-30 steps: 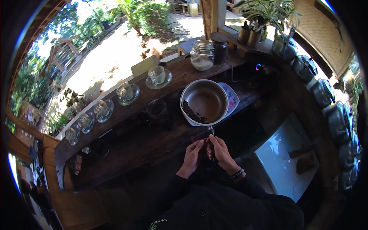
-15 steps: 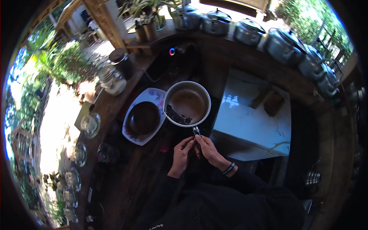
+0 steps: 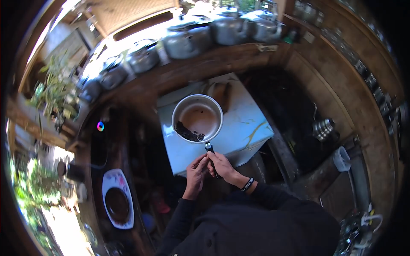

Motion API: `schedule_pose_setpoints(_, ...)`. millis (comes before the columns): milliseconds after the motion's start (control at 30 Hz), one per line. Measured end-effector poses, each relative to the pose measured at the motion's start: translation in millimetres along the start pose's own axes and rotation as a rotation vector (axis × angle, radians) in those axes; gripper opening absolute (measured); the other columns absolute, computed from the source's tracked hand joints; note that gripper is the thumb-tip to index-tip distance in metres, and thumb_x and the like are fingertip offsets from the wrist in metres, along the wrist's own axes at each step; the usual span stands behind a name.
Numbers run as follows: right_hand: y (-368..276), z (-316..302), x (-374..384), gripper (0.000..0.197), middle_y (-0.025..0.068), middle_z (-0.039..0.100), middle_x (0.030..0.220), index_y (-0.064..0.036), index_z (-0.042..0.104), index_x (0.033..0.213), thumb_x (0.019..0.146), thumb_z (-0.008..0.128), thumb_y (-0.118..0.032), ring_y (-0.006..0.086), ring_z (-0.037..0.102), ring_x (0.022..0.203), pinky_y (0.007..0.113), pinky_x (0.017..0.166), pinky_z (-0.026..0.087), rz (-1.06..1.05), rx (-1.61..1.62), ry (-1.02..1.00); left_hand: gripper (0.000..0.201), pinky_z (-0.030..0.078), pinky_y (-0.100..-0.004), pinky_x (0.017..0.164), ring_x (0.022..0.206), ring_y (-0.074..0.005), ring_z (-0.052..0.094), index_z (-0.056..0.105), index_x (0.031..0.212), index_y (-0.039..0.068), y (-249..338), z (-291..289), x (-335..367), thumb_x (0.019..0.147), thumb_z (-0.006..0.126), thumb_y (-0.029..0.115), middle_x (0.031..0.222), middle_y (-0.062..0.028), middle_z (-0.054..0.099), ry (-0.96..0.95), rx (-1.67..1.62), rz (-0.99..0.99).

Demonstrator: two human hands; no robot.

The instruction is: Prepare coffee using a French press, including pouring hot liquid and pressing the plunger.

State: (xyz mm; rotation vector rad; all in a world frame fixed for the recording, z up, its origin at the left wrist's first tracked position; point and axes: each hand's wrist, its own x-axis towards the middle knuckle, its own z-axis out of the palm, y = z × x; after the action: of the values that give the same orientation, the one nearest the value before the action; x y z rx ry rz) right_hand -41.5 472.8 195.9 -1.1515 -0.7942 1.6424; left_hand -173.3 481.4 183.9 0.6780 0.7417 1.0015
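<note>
A round metal saucepan hangs in front of me, its black handle pointing back toward my body. Dark, crumbly, leaf-like bits lie bunched along the pan's lower left inside, over a brownish bottom. My right hand is wrapped round the handle and wears a dark wristband. Close beside it, my left hand has its fingers closed at the handle, fingertips against those of the right hand. Beneath the pan is a white marbled block top, partly covered by it.
Metal kettles line the ledge at the back. Left, a floral plate bearing a dark round dish sits on a wooden counter. A ribbed metal vessel and a clear plastic container stand at the right. Glasses line the right wall.
My view and body have turned right. The saucepan, still in my hands, has gone from beside the floral plate to above the white marbled block; the plate now lies far left.
</note>
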Motion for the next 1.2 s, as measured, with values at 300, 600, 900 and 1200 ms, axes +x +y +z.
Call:
schedule_pose_setpoints(300, -47, -124, 4, 0.03, -0.0011, 0.046, 0.059, -0.0086, 0.047, 0.088, 0.101, 0.036, -0.033, 0.0085, 0.044, 0.046, 0.023, 0.044, 0.039, -0.104, 0.133, 0.335, 0.032, 0.05, -0.0272, 0.054, 0.066, -0.0127, 0.057, 0.056, 0.119, -0.004, -45, 113, 102, 0.094, 0.056, 0.016, 0.083, -0.0058, 0.061, -0.262, 0.121, -0.181)
schedule_pose_setpoints(600, -85, -221, 26, 0.027, -0.0005, 0.046, 0.061, -0.0094, 0.046, 0.087, 0.101, 0.036, -0.031, 0.0087, 0.045, 0.048, 0.024, 0.044, 0.04, -0.221, 0.284, 0.498, 0.035, 0.045, -0.0231, 0.055, 0.066, -0.0098, 0.052, 0.054, 0.121, -0.004, -87, 200, 185, 0.095, 0.054, 0.019, 0.079, -0.0031, 0.056, -0.392, 0.228, -0.234)
schedule_pose_setpoints(900, -123, -282, 70, 0.029, -0.0005, 0.046, 0.06, -0.0092, 0.046, 0.086, 0.1, 0.038, -0.033, 0.009, 0.045, 0.048, 0.024, 0.043, 0.04, -0.286, 0.382, 0.607, 0.034, 0.041, -0.0202, 0.056, 0.065, -0.0064, 0.05, 0.056, 0.121, -0.002, -104, 245, 264, 0.095, 0.054, 0.02, 0.077, 0.0009, 0.055, -0.479, 0.261, -0.24)
schedule_pose_setpoints(1200, -127, -355, 128, 0.034, 0.002, 0.051, 0.065, -0.0055, 0.052, 0.084, 0.098, 0.042, -0.035, 0.011, 0.052, 0.054, 0.025, 0.046, 0.042, -0.366, 0.346, 0.828, 0.032, 0.042, -0.0188, 0.06, 0.067, -0.0053, 0.052, 0.059, 0.116, -0.003, -110, 289, 317, 0.092, 0.058, 0.018, 0.085, 0.0006, 0.061, -0.502, 0.349, -0.212)
